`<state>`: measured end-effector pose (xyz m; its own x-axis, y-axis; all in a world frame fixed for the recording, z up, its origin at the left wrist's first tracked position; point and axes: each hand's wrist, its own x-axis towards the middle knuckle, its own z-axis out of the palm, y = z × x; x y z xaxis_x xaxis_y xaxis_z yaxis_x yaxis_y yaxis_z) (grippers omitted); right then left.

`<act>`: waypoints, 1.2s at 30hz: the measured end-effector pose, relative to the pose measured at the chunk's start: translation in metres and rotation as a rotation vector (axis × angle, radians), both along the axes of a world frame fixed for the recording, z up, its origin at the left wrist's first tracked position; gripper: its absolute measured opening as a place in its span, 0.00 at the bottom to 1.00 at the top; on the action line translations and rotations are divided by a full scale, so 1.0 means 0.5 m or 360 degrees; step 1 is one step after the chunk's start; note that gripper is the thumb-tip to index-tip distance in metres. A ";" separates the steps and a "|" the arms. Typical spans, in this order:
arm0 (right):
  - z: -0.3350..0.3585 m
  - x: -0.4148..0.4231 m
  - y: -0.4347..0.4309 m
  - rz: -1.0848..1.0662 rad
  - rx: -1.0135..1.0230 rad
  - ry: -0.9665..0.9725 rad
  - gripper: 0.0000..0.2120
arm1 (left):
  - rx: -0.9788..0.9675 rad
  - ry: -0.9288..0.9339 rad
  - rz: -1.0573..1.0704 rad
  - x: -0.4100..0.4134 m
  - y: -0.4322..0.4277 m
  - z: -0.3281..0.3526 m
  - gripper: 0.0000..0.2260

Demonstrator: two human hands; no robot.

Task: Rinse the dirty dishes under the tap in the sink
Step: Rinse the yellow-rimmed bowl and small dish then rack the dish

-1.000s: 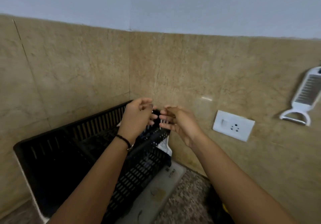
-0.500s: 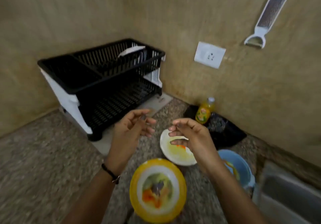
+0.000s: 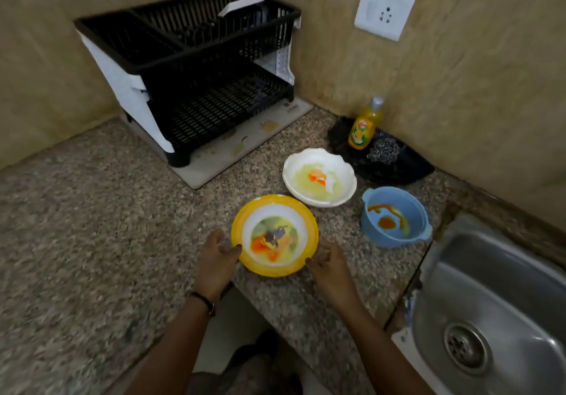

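A dirty yellow-rimmed plate (image 3: pixel 274 235) with food smears lies flat on the granite counter near its front edge. My left hand (image 3: pixel 216 261) is at its left rim, thumb tip touching the edge. My right hand (image 3: pixel 329 267) is at the right rim with loosely curved fingers. Neither hand clearly grips the plate. Behind the plate stands a dirty white scalloped bowl (image 3: pixel 319 177). To its right is a blue bowl (image 3: pixel 395 217) with orange sauce. The steel sink (image 3: pixel 490 312) lies at the lower right; no tap is in view.
A black two-tier dish rack (image 3: pixel 196 66) stands on a mat in the back corner. A yellow dish-soap bottle (image 3: pixel 364 126) and a steel scrubber (image 3: pixel 384 149) sit on a dark tray by the wall. A wall socket (image 3: pixel 385 11) is above.
The view dropped from the rack and wall to the counter. Both hands came down from mid-air to the two sides of the yellow plate's rim.
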<state>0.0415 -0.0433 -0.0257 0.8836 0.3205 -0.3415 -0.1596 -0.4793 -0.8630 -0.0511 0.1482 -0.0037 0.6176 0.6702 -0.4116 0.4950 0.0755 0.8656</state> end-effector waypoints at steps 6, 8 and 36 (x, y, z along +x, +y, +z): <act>-0.003 -0.011 0.022 0.0007 0.0318 0.0474 0.02 | -0.0157 0.0010 -0.0214 0.019 0.021 -0.048 0.09; 0.006 -0.016 0.025 -0.0040 0.0361 0.0418 0.05 | -0.0133 0.0057 -0.0215 0.024 0.030 -0.058 0.11; 0.203 -0.040 -0.917 -0.1266 0.0069 -0.0665 0.08 | -0.1199 -0.0090 -0.1060 0.219 -0.882 0.124 0.34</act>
